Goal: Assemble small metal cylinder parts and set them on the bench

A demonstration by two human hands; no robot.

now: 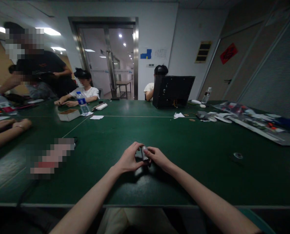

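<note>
Both my hands meet over the green table (184,182), just past its near edge. My left hand (129,159) and my right hand (157,157) are closed around a small grey metallic cylindrical part (144,153) held between them, slightly above the tabletop. The fingers curl over it, so most of the part is hidden. A small round tape-like roll (237,156) lies on the table to the right, away from my hands.
A black monitor (172,91) stands at the far side with a person behind it. Other people sit and stand at the left. A water bottle (82,103), a cardboard box (68,114), papers (179,115) and printed sheets (257,122) lie about. Another person's forearms (5,130) rest at left.
</note>
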